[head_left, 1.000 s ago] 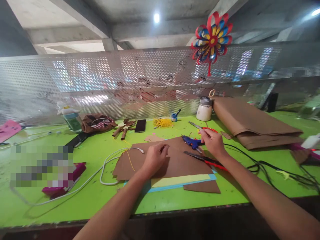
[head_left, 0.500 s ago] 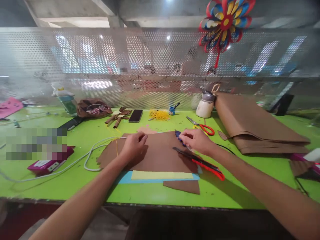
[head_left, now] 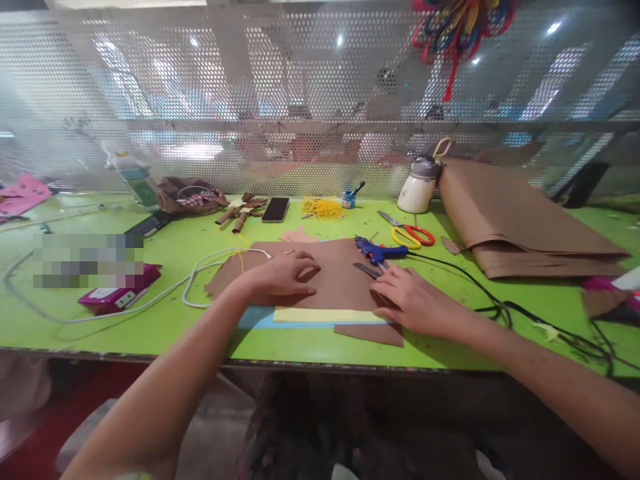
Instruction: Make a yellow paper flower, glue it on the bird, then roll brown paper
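A perforated metal screen [head_left: 300, 80] is stretching across the room behind a glossy, speckled green surface [head_left: 300, 353]. At the back right, a thick folded bundle of brown paper [head_left: 530, 213] is bulging over softly rounded creases. Near the front edge, a smooth matte brown sheet [head_left: 335, 267] is lying flat on pale blue paper [head_left: 255, 318] and a yellow strip [head_left: 330, 315], its left edge running jagged. The left hand [head_left: 287, 273] is resting on it, thumb and fingers standing apart with nothing between them. The right hand [head_left: 415, 303] is spreading over the sheet's right end, fingers loosely bent, with a dark blade [head_left: 367, 270] poking out beside the fingertips; I can't tell whether the hand is gripping it. That edge is looking like the likeliest trouble: a slide of the fingers could be nicking skin or slicing the paper. A squat white bottle [head_left: 416, 190] is standing upright further back. Just beyond the right hand, a blue plastic glue gun [head_left: 385, 253] is lying on its side, its nozzle over the sheet; if it is heating, it could be dripping or burning, and a tug on its thin black cord [head_left: 460, 268] could be swinging it around. Slim metal scissors [head_left: 415, 235] are lying behind it, their looped handles shining red and yellow.
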Action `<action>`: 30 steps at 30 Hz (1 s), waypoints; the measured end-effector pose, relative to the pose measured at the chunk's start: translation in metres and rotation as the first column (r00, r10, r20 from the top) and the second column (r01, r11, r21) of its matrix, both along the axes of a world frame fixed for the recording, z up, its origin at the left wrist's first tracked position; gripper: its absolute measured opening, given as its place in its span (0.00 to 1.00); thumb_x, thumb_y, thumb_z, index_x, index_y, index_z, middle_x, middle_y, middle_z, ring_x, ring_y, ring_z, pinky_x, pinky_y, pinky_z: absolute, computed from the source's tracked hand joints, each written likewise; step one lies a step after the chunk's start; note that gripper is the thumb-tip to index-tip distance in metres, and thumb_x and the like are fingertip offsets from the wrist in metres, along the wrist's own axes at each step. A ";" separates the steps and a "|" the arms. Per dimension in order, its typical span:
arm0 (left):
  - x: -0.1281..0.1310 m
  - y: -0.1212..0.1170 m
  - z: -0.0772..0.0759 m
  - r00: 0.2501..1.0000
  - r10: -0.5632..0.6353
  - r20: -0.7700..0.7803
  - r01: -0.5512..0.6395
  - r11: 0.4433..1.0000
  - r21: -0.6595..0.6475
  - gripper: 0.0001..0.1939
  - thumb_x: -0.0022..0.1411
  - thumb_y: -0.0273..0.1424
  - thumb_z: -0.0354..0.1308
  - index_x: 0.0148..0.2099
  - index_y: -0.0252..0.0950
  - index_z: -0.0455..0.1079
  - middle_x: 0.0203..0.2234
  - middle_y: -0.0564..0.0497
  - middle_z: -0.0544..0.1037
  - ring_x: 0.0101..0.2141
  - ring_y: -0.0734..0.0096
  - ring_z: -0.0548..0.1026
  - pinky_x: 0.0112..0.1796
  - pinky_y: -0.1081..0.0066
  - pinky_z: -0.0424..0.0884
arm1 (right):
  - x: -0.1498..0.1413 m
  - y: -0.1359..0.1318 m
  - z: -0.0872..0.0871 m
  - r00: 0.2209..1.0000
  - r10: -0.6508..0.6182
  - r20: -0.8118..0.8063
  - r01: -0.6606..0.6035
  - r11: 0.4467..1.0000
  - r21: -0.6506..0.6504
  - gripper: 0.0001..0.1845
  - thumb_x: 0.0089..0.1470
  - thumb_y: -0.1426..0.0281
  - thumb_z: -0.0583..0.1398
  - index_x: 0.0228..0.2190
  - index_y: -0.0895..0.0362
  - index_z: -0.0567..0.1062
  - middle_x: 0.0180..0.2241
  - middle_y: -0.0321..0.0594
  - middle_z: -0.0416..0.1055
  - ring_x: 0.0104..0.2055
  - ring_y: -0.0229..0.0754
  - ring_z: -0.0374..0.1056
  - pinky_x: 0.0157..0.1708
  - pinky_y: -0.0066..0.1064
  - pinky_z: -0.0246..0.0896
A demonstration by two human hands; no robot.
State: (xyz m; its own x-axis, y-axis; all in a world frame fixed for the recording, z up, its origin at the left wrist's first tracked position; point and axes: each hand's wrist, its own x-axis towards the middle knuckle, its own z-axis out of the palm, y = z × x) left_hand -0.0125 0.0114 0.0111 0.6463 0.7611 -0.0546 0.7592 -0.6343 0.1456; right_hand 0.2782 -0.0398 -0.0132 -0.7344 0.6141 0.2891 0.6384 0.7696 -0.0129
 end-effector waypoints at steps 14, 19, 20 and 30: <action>0.008 -0.037 0.004 0.959 -0.233 -0.160 0.266 0.937 0.227 0.11 0.53 0.37 0.58 0.33 0.34 0.71 0.28 0.46 0.74 0.32 0.61 0.72 0.33 0.68 0.66 | -0.011 -0.008 -0.029 0.994 0.013 -0.106 0.009 0.978 0.209 0.14 0.57 0.78 0.47 0.29 0.58 0.70 0.26 0.41 0.67 0.33 0.42 0.62 0.40 0.38 0.59; 0.012 -0.035 -0.003 0.974 -0.185 -0.134 0.215 0.940 0.265 0.09 0.58 0.27 0.50 0.33 0.33 0.72 0.28 0.44 0.74 0.29 0.64 0.73 0.32 0.68 0.67 | -0.008 -0.008 -0.033 0.986 0.019 -0.163 0.010 0.985 0.170 0.13 0.58 0.76 0.48 0.30 0.57 0.71 0.28 0.42 0.69 0.33 0.42 0.65 0.40 0.38 0.61; 0.012 -0.033 -0.003 0.973 -0.183 -0.138 0.215 0.939 0.270 0.10 0.58 0.25 0.49 0.33 0.33 0.72 0.29 0.44 0.74 0.29 0.64 0.73 0.32 0.68 0.67 | -0.007 -0.008 -0.032 0.984 0.014 -0.179 0.015 0.987 0.161 0.13 0.58 0.75 0.48 0.31 0.57 0.72 0.28 0.42 0.69 0.34 0.42 0.65 0.40 0.38 0.62; 0.015 -0.020 -0.004 0.996 -0.057 -0.070 0.073 0.963 0.260 0.11 0.58 0.23 0.46 0.34 0.33 0.71 0.28 0.45 0.76 0.29 0.64 0.73 0.32 0.69 0.65 | -0.026 -0.038 -0.005 0.920 -0.109 -0.377 0.159 0.982 0.106 0.09 0.57 0.74 0.52 0.37 0.57 0.72 0.34 0.44 0.71 0.39 0.44 0.66 0.44 0.39 0.62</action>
State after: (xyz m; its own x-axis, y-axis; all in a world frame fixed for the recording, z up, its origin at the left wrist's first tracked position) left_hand 0.0025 -0.0090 0.0074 0.6964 0.7106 0.1003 0.7175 -0.6923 -0.0776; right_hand 0.2527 -0.0779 -0.0178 -0.4738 0.6372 0.6079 0.7052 0.6880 -0.1715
